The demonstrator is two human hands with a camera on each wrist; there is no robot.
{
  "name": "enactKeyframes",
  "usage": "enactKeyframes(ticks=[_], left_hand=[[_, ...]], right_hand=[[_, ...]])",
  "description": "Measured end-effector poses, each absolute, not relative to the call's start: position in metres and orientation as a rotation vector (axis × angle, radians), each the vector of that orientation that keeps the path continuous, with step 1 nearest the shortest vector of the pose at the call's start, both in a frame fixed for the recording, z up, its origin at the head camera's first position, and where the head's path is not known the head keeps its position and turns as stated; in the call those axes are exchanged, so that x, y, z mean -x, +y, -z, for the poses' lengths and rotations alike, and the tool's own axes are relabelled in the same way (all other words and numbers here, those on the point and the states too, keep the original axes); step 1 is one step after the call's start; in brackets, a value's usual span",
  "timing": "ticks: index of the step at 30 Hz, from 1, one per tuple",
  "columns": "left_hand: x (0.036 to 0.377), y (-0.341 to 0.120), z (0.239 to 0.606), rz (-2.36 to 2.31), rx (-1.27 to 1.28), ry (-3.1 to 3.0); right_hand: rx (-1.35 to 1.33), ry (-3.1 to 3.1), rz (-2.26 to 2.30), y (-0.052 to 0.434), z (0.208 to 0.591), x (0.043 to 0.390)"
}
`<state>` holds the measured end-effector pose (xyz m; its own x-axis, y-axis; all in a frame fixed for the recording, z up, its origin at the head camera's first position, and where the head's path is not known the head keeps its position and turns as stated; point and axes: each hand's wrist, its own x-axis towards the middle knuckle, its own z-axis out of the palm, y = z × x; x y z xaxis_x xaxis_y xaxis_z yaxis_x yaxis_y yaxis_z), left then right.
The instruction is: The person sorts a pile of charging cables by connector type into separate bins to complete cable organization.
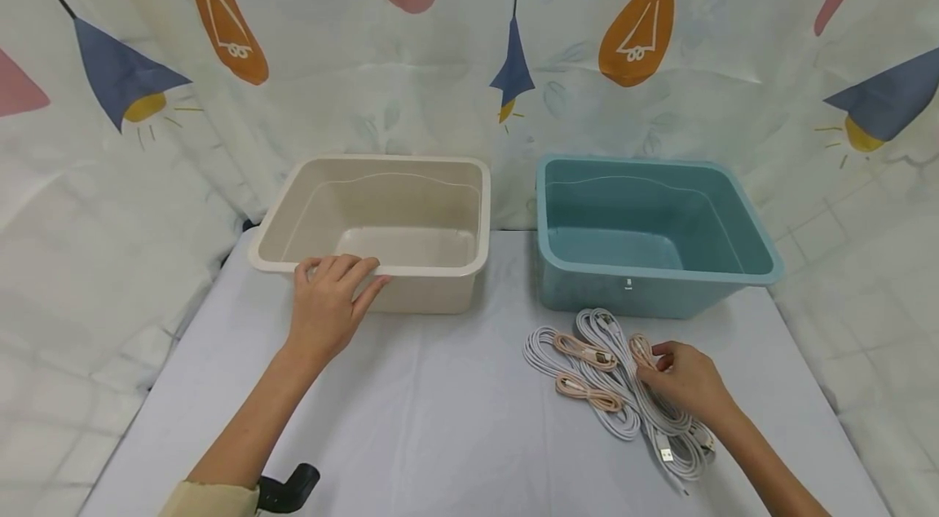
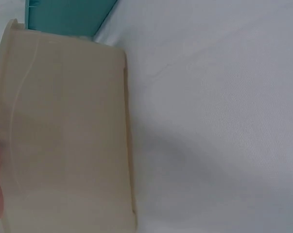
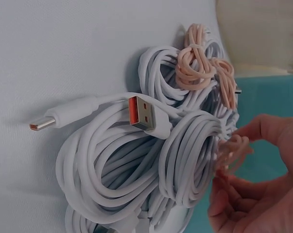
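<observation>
The beige bin (image 1: 381, 223) is being steadied at its front rim by the left hand (image 1: 326, 305), fingers laid straight; it is judged rigid and light. Toward the surface's (image 1: 411, 419) right front edge, the white cable coils (image 1: 623, 386) are lying limp and tangle-prone. A pink cable bundle (image 3: 231, 150) is being pinched by the right hand (image 1: 678, 378); gripping at its tied middle is advised.

You are facing a white fabric backdrop printed with orange lightbulbs and blue lampshades (image 1: 411, 68), hanging from nine to three o'clock behind a pale lavender cloth-covered table (image 1: 440, 419).
</observation>
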<state>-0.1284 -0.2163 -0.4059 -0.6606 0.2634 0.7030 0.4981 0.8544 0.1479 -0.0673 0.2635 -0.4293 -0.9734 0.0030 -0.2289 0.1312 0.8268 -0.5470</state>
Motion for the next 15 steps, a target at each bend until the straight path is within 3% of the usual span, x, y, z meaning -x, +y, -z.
enactKeyframes(ticks=[15], left_hand=[[0.1283, -0.2164, 0.4014, 0.465, 0.552, -2.335]], right_hand=[[-0.156, 2.832, 0.875, 0.2688, 0.4317, 0.0610]])
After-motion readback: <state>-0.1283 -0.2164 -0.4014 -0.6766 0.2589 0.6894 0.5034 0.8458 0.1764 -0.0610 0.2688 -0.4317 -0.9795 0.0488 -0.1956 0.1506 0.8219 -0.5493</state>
